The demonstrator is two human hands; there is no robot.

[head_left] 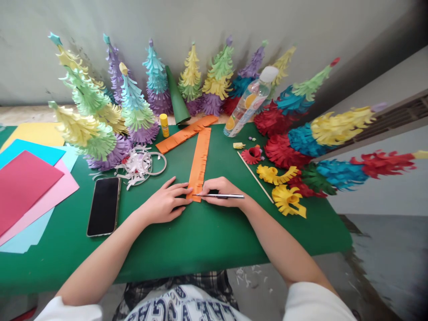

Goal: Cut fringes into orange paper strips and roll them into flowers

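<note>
An orange paper strip [199, 156] with cuts along its right edge lies lengthwise on the green table [160, 254]. My left hand [167, 200] rests flat with fingers spread, its fingertips on the strip's near left end. In my right hand [222, 191] is a slim metallic craft knife [227, 196], its tip over the near end of the strip. A second orange strip [183, 134] lies slanted beyond, meeting the far end of the first.
Fringed paper trees [155, 76] line the back and right side. A bottle [249, 102], glue stick [164, 125], green cone [179, 100] and white scraps [135, 165] stand or lie ahead. A phone [104, 206] and coloured sheets [26, 191] are left; yellow curled strips [287, 200] and a stick [256, 177] right.
</note>
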